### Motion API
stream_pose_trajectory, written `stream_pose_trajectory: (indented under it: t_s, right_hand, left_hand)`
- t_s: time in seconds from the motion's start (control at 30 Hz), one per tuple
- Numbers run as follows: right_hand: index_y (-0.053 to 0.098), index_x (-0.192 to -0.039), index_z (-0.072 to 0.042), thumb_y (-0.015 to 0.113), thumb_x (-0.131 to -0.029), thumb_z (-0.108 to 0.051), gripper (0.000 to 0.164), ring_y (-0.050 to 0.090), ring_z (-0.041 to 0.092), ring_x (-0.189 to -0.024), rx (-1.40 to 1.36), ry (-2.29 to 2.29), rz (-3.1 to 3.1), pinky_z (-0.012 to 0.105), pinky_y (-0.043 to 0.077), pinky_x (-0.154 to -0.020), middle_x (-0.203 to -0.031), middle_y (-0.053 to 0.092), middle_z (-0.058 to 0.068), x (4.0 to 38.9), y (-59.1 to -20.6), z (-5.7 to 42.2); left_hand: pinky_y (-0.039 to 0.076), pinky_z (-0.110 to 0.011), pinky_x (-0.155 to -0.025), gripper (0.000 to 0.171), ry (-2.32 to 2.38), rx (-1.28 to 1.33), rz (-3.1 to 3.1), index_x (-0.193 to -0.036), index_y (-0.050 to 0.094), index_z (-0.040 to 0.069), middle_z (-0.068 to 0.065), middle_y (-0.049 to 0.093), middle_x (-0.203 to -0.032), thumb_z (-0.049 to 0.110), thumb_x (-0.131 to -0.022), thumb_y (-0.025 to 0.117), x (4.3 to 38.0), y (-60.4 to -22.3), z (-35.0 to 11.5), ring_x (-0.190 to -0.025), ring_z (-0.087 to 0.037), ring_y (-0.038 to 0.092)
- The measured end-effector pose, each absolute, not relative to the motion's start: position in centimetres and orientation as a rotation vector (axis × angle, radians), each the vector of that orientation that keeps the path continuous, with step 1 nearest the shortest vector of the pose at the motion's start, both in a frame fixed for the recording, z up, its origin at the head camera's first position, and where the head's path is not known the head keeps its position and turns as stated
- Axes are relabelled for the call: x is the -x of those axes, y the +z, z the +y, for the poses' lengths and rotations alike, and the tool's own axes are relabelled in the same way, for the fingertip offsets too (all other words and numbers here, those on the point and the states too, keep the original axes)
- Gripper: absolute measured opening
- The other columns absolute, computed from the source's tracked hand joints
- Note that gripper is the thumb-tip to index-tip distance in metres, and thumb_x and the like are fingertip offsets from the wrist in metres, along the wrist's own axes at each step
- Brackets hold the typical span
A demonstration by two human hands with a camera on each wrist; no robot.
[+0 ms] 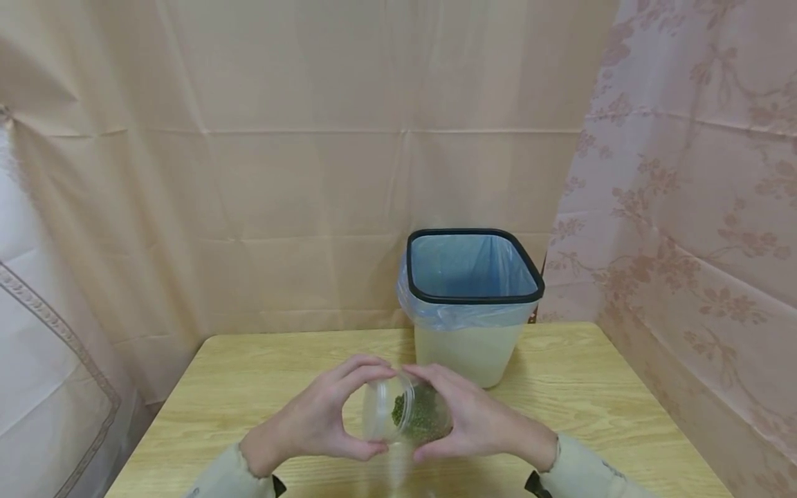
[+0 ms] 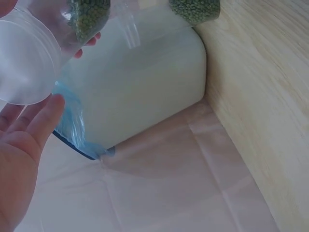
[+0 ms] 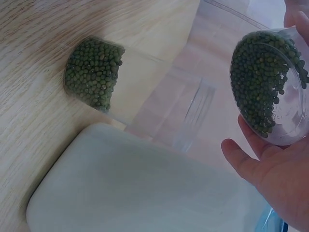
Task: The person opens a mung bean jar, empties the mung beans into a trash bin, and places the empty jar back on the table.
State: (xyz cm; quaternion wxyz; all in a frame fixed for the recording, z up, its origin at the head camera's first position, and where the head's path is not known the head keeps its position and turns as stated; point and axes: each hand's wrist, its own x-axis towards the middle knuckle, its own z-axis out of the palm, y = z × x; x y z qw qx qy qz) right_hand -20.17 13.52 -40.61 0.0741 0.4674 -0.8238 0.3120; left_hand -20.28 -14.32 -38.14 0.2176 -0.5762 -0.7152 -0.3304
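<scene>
A small dark mark on a pale padded sleeve point(image 1: 591, 470) is staying too blurred to read. The left hand point(image 1: 339, 408) is grasping the translucent plastic lid point(image 1: 377, 413) of a clear round jar point(image 1: 426, 411), with fingers along the upper edge and thumb below. The right hand point(image 1: 473, 415) is clasping the rounded base end. The jar is lying sideways in mid-air between the hands, above the table, and smooth green mung beans point(image 3: 260, 77) are heaping inside its base, leaving part of it see-through.

A second clear jar point(image 3: 140, 94) is standing upright on the wood-grain table point(image 1: 268, 387), its ridged neck showing and green beans point(image 3: 94, 72) filling its bottom part. In the head view it is blurring into a faint outline, its lower part running out of frame. Whether it is wearing a lid is hard to tell.

Beyond the hands, a cream plastic bin point(image 1: 470, 349) is standing under a black rim point(image 1: 476, 300), its crinkled blue liner point(image 1: 448, 266) folding over outside; its floor is being hidden. Creased beige cloth point(image 1: 299, 173) is hanging behind, flower-patterned pink cloth point(image 1: 703, 207) at the right.
</scene>
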Motion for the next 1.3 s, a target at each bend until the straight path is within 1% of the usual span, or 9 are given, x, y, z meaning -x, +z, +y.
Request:
stream_pose_trajectory:
  t_s: [0.13, 0.3, 0.37, 0.53, 0.63, 0.8, 1.03, 1.17, 1.3]
  right_hand:
    - [0.029, -0.158, -0.02, 0.087, -0.076, -0.05, 0.105, 0.055, 0.014, -0.123, -1.409, 0.928, -2.466, 0.038, 0.049, -0.1, -0.138, 0.052, -0.007, 20.3, -40.5, 13.6]
    - [0.029, -0.158, -0.021, 0.085, -0.075, -0.055, 0.105, 0.052, 0.013, -0.128, -1.379, 0.977, -2.498, 0.039, 0.047, -0.104, -0.143, 0.05, -0.007, 20.6, -40.3, 13.6]
    - [0.03, -0.157, -0.019, 0.086, -0.075, -0.055, 0.106, 0.051, 0.013, -0.129, -1.367, 0.98, -2.492, 0.04, 0.047, -0.104, -0.145, 0.048, -0.006, 20.7, -40.3, 13.7]
    - [0.031, -0.156, -0.014, 0.088, -0.074, -0.053, 0.107, 0.051, 0.017, -0.131, -1.331, 0.974, -2.456, 0.042, 0.046, -0.105, -0.148, 0.048, 0.0, 20.8, -40.2, 13.6]
    - [0.032, -0.155, -0.014, 0.087, -0.073, -0.054, 0.107, 0.051, 0.019, -0.132, -1.304, 0.959, -2.445, 0.044, 0.045, -0.106, -0.149, 0.048, 0.001, 20.9, -40.2, 13.6]
    - [0.033, -0.155, -0.015, 0.087, -0.074, -0.053, 0.104, 0.051, 0.02, -0.132, -1.283, 0.963, -2.454, 0.045, 0.045, -0.106, -0.149, 0.048, 0.001, 20.9, -40.2, 13.6]
    - [0.033, -0.155, -0.015, 0.085, -0.074, -0.057, 0.105, 0.05, 0.019, -0.133, -1.239, 0.997, -2.504, 0.045, 0.045, -0.106, -0.15, 0.047, -0.002, 20.9, -40.2, 13.9]
    - [0.032, -0.155, -0.017, 0.085, -0.073, -0.058, 0.106, 0.05, 0.019, -0.133, -1.223, 1.0, -2.514, 0.046, 0.045, -0.106, -0.15, 0.046, -0.002, 20.8, -40.2, 14.0]
    - [0.032, -0.156, -0.016, 0.085, -0.073, -0.058, 0.106, 0.05, 0.02, -0.133, -1.217, 1.001, -2.517, 0.047, 0.045, -0.106, -0.149, 0.048, 0.001, 20.9, -40.1, 14.1]
  left_hand:
    - [0.05, -0.032, -0.099, 0.084, -0.886, 1.604, -1.992, -0.138, 0.051, -0.002, -0.01, 0.056, -0.133, 0.029, -0.071, 0.091, 20.6, -37.9, -14.4, -0.118, -0.021, 0.061]
    - [0.049, -0.036, -0.103, 0.085, -0.892, 1.582, -2.02, -0.139, 0.05, -0.001, -0.013, 0.058, -0.136, 0.029, -0.071, 0.092, 20.9, -37.6, -14.9, -0.124, -0.026, 0.059]
    - [0.049, -0.039, -0.103, 0.086, -0.896, 1.562, -2.034, -0.139, 0.05, -0.001, -0.012, 0.058, -0.138, 0.03, -0.071, 0.093, 21.0, -37.6, -15.1, -0.126, -0.028, 0.058]
    - [0.051, -0.044, -0.1, 0.087, -0.933, 1.496, -2.11, -0.14, 0.048, 0.003, -0.012, 0.057, -0.141, 0.033, -0.072, 0.093, 20.9, -37.9, -15.7, -0.126, -0.033, 0.058]
    - [0.052, -0.044, -0.098, 0.086, -0.974, 1.444, -2.183, -0.14, 0.046, 0.006, -0.014, 0.055, -0.143, 0.035, -0.074, 0.092, 20.7, -38.2, -16.0, -0.125, -0.033, 0.059]
    - [0.053, -0.045, -0.096, 0.085, -1.044, 1.37, -2.253, -0.139, 0.043, 0.006, -0.017, 0.053, -0.146, 0.035, -0.075, 0.092, 20.6, -38.6, -16.6, -0.123, -0.035, 0.06]
    - [0.055, -0.041, -0.094, 0.096, -1.072, 1.267, -2.324, -0.149, 0.037, 0.009, -0.006, 0.051, -0.147, 0.04, -0.076, 0.09, 20.7, -39.1, -17.1, -0.126, -0.027, 0.057]
    - [0.056, -0.039, -0.091, 0.094, -1.011, 1.219, -2.339, -0.147, 0.043, 0.011, -0.005, 0.049, -0.147, 0.046, -0.074, 0.09, 20.9, -39.4, -17.5, -0.126, -0.025, 0.055]
    - [0.055, -0.034, -0.083, 0.094, -0.961, 1.174, -2.344, -0.146, 0.048, 0.015, -0.001, 0.048, -0.141, 0.051, -0.07, 0.091, 21.2, -39.6, -17.7, -0.118, -0.017, 0.054]
